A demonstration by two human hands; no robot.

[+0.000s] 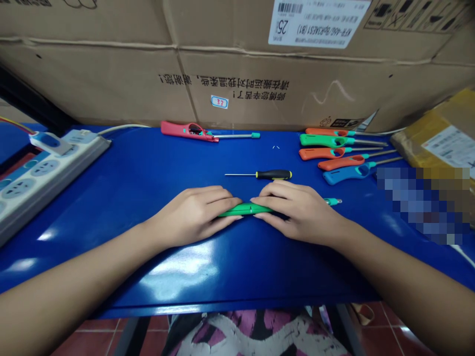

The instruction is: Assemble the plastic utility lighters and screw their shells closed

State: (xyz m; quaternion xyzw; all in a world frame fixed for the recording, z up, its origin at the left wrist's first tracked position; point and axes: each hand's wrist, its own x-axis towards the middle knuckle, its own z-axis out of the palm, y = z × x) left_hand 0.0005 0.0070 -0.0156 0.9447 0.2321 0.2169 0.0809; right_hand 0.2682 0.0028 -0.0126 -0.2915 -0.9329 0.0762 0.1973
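A green long-necked lighter (247, 209) lies across the middle of the blue table, gripped from both ends. My left hand (202, 212) is closed round its left part, fingers on top and thumb on the near side. Around its right part my right hand (297, 207) is closed in the same way, hiding most of the neck. The teal tip (333, 201) sticks out past my right hand. Just beyond my hands lies a screwdriver (273, 174) with a black and yellow handle. A red lighter (185, 130), its casing partly opened around the trigger, rests farther back.
Several orange, green and blue lighters (334, 153) lie at the back right, beside a taped parcel (441, 133). A white power strip (52, 168) runs along the left. Behind the table (122, 198) stands a large cardboard box (129, 84). Tiny white bits lie beyond the screwdriver.
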